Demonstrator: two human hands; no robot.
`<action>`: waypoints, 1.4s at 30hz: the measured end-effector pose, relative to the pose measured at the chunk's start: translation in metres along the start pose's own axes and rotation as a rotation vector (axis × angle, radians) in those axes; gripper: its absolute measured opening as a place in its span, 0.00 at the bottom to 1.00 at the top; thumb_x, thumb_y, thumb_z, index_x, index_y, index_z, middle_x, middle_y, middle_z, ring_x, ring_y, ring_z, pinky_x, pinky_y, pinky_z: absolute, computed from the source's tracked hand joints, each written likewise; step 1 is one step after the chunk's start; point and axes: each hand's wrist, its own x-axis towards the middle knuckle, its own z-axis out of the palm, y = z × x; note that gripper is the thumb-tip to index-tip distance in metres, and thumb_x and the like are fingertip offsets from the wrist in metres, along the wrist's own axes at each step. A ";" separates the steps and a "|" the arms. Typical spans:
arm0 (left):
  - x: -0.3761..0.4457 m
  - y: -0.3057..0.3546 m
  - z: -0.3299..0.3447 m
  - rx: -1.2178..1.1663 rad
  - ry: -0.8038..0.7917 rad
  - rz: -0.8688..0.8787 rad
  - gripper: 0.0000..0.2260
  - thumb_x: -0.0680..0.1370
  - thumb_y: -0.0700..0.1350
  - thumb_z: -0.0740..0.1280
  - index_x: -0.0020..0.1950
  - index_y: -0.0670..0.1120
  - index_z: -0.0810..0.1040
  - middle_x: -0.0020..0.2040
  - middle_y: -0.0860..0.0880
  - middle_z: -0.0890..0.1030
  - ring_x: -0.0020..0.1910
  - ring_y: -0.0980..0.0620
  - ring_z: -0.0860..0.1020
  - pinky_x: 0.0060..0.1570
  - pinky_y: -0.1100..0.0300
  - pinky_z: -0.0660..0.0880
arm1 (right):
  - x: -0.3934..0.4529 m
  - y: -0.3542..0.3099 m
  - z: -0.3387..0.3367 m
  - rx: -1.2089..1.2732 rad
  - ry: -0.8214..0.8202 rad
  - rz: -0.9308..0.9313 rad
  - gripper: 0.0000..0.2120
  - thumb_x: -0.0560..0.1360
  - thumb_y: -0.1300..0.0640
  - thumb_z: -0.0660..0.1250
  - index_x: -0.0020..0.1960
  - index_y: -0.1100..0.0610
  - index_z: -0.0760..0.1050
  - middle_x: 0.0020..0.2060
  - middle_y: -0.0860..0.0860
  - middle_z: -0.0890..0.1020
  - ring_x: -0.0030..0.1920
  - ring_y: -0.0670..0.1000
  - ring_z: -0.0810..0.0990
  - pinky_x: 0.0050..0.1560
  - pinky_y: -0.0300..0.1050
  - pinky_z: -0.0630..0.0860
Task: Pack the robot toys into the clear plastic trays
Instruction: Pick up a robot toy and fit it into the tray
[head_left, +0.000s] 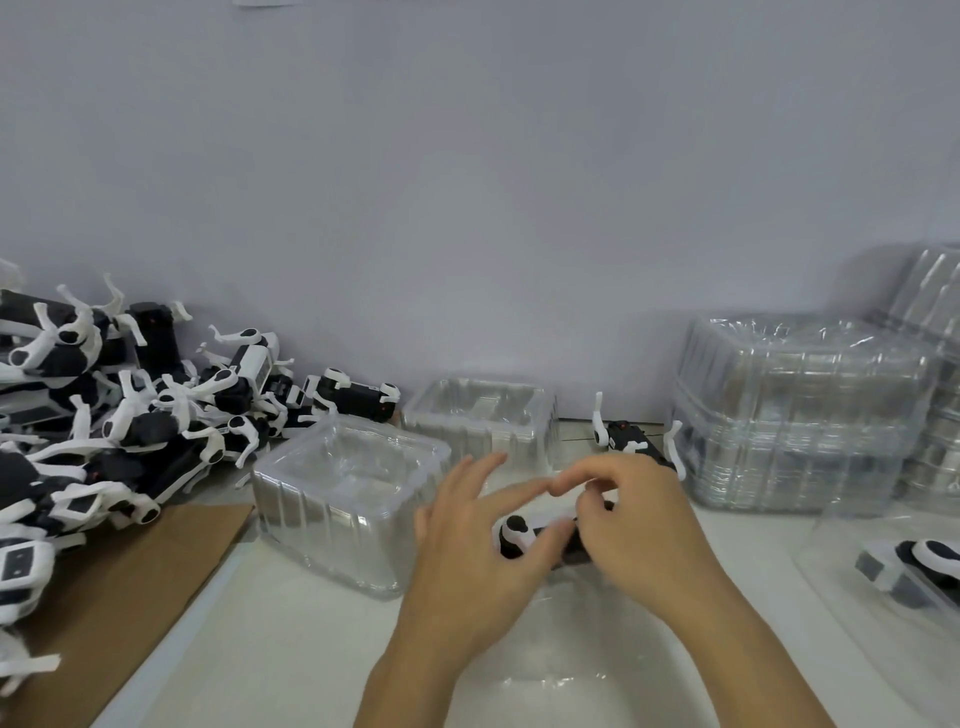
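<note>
Robot toy (524, 535) lengthwise left-right between left hand (478, 551) and right hand (628, 525)

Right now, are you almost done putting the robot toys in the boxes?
Not nearly. One packed toy already lies in a clear tray at the right. Both hands, left hand and right hand, hold one robot toy over the tray in front. A big pile of toys on the left still waits, with empty trays and a tall stack of trays.
</note>
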 end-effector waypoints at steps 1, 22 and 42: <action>-0.001 -0.001 -0.001 0.055 -0.063 0.010 0.18 0.66 0.75 0.61 0.54 0.78 0.72 0.72 0.70 0.60 0.75 0.67 0.50 0.71 0.59 0.47 | 0.001 0.002 -0.003 0.016 0.043 0.011 0.21 0.74 0.69 0.60 0.39 0.45 0.81 0.45 0.40 0.82 0.48 0.31 0.76 0.43 0.22 0.68; 0.003 0.008 -0.015 -0.345 0.111 -0.059 0.27 0.60 0.74 0.68 0.59 0.76 0.74 0.72 0.66 0.64 0.74 0.66 0.58 0.71 0.54 0.65 | 0.011 -0.010 -0.042 0.558 0.795 0.030 0.17 0.72 0.63 0.60 0.42 0.44 0.81 0.39 0.42 0.83 0.40 0.38 0.78 0.41 0.29 0.72; 0.005 0.012 -0.022 -1.740 0.024 -0.400 0.30 0.69 0.64 0.71 0.60 0.43 0.83 0.61 0.37 0.81 0.61 0.32 0.79 0.62 0.33 0.72 | -0.001 -0.033 0.004 0.303 0.117 -0.198 0.15 0.71 0.64 0.76 0.47 0.44 0.84 0.40 0.42 0.84 0.40 0.43 0.82 0.38 0.30 0.73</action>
